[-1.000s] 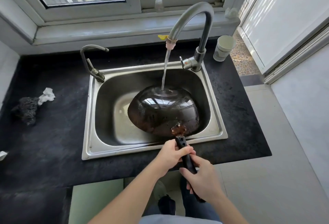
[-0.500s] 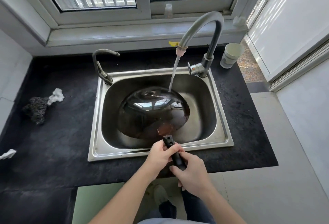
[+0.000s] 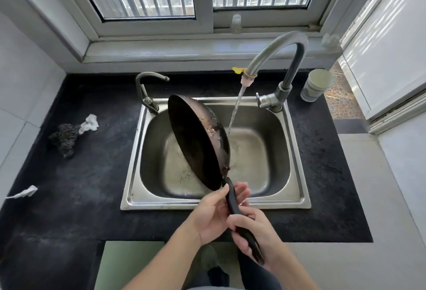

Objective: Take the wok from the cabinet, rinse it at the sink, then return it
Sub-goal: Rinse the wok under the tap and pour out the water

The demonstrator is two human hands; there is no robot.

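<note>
A dark round metal wok with a long black handle is held tipped up on its edge over the rectangular stainless steel sink, its dark hollow turned toward the sink's left side and its scuffed, speckled outer wall turned toward the right. The upper rim rises near the sink's back left corner, and the lower rim hangs above the front part of the basin, just inside the front edge. The right hand is clenched around the lower half of the handle, in front of the sink's front rim and over the black countertop. The left hand lies against the upper part of the handle with its fingers loosely spread, more a cupped support than a firm clasp. A tall curved grey faucet at the sink's back right corner pours a thin stream of water that falls just to the right of the wok's outer wall; whether it touches the metal cannot be told. A smaller bent metal tap stands at the back left corner. A white paper cup sits at the countertop's back right corner. Toward the countertop's left edge lie a dark steel-wool scrubber touching a crumpled white scrap, and another white scrap nearer the front.
</note>
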